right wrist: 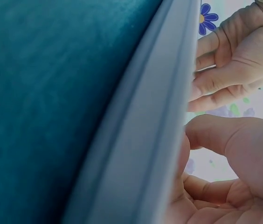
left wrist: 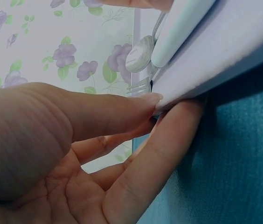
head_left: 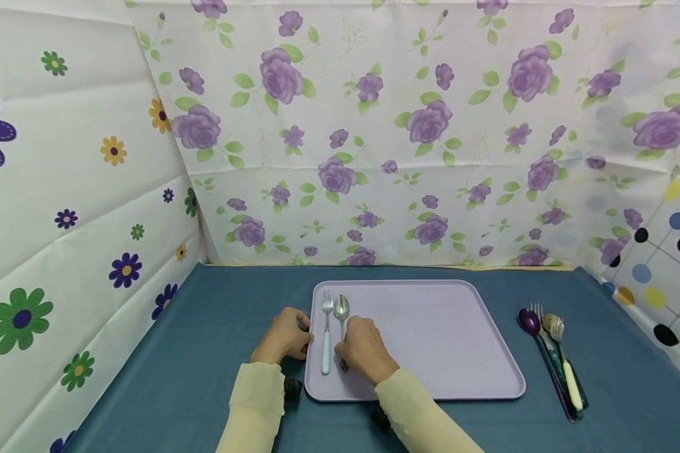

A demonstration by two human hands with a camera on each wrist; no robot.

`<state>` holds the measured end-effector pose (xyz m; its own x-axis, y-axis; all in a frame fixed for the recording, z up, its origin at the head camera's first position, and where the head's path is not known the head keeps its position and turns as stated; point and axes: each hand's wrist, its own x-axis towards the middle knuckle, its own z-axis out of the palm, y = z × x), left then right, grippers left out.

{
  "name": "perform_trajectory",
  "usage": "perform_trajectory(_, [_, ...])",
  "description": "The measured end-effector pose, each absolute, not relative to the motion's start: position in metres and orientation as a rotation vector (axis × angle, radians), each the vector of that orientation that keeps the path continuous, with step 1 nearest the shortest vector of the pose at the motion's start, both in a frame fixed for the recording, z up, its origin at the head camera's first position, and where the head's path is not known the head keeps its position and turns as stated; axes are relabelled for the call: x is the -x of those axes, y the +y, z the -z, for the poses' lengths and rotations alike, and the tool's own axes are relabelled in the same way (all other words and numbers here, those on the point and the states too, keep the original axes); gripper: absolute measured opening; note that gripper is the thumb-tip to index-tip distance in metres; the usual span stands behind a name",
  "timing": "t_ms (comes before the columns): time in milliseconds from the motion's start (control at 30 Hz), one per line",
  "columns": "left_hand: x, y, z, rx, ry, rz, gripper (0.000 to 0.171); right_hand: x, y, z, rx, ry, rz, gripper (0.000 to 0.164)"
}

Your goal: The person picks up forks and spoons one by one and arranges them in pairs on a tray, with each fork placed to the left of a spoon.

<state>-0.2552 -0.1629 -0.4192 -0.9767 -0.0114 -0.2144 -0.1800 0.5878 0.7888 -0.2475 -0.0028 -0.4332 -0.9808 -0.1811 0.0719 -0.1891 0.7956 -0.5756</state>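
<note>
A white backdrop (head_left: 374, 160) printed with purple roses hangs behind a table covered in a blue-green cloth (head_left: 198, 384), with flowered sheeting at the left of the frame and a dotted sheet at the right edge. At lower centre, a person's left hand (head_left: 285, 336) pinches the left rim of a pale lilac tray (head_left: 436, 346), thumb on top and fingers against its outer side. The right hand (head_left: 367, 347) reaches over the tray's left part and appears to pinch the handle of a metal spoon (head_left: 342, 307); the hand hides the exact contact. The spoon lies bowl uppermost in the frame, just right of a fork (head_left: 325, 346) with a pale blue handle, roughly parallel to it. The step in hand looks like setting the spoon straight beside the fork while the tray is steadied; the next move seems to call for freeing the spoon without shifting it. The fork's closeness leaves the fingers little room on that side, and the raised rim borders it. Farther right, off the tray, a loose bundle of spoons and forks (head_left: 571, 384) rests on the cloth, partly overlapping, well apart from both hands.
</note>
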Motion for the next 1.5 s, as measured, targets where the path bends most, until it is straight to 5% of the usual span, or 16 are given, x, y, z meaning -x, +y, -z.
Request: perform_trajectory(1500, [0.2552,-0.1635,0.4184,0.170,2.643,-1.306,0.018,0.2496,0.0069,0.4345,-0.411,-2.911,-1.027,0.039])
